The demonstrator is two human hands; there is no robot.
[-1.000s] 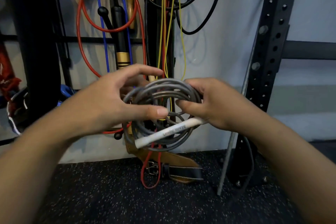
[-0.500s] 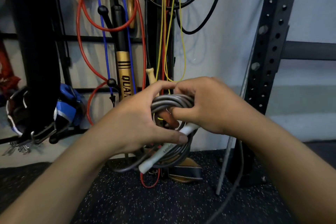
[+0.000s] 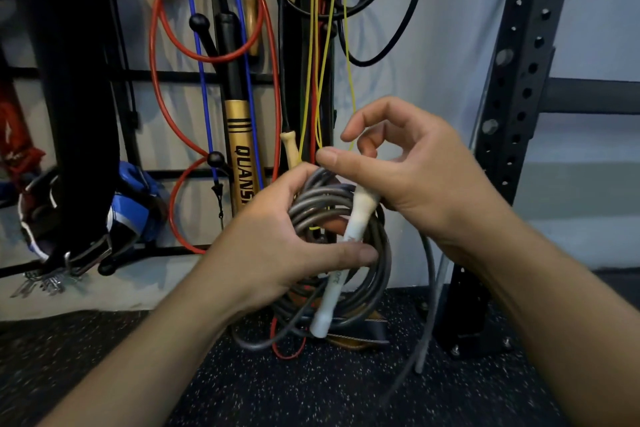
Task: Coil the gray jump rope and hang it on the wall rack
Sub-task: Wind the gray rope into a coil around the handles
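Fingers (image 3: 349,253) of the left hand (image 3: 273,246) are curled around the coiled gray jump rope (image 3: 325,198), the thumb pressed across the near side of the coil and over its white handle (image 3: 346,253). The right hand (image 3: 422,177) is held just above and right of the coil, its fingers loosely bent and partly spread, with the forefinger tip resting at the top of the loops; nothing is pinched between them. Faint writing on the handle cannot be read. "QUANS" is read on a gold bat (image 3: 242,156) hung on the far wall rack (image 3: 138,74). Both forearms are extended forward from the near edge, and a loose gray strand (image 3: 429,274) is seen trailing toward the speckled floor (image 3: 311,392).
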